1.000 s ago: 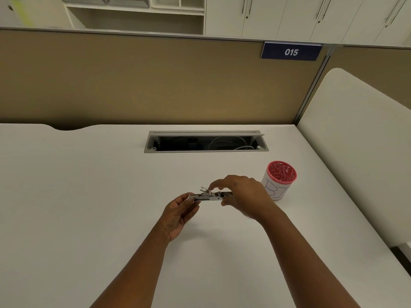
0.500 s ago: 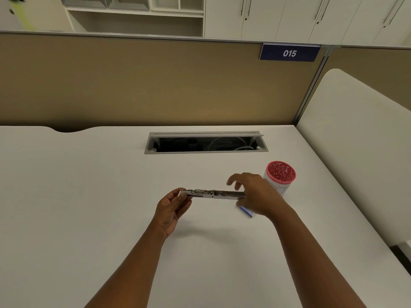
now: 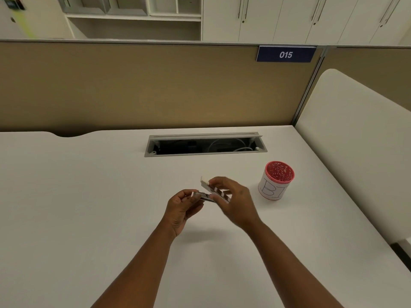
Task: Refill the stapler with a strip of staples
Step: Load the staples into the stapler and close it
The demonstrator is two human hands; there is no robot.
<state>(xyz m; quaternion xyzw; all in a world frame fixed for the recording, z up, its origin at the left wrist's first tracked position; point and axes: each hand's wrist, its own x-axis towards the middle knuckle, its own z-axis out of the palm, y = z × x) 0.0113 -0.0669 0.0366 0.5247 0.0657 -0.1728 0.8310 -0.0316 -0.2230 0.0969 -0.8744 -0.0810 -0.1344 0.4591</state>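
A small metal stapler [image 3: 205,195] hovers above the white desk [image 3: 89,196], held between both hands. My left hand [image 3: 181,207] pinches its left end. My right hand [image 3: 235,202] grips the right part, where the top arm [image 3: 205,184] with a pale tip is tilted up and away from the base. The magazine channel shows as a silver strip between the fingers. I cannot tell whether staples lie in it; no loose strip of staples is visible.
A red-rimmed white cup [image 3: 275,182] stands to the right of my hands. An open cable hatch [image 3: 205,144] is set in the desk behind them. A tan partition [image 3: 155,85] closes the far side, and a white panel [image 3: 355,141] rises along the right edge.
The stapler was stretched out flat between the hands half a second ago. Now its top arm is folded back toward the base and my right hand has moved left, closer to my left.
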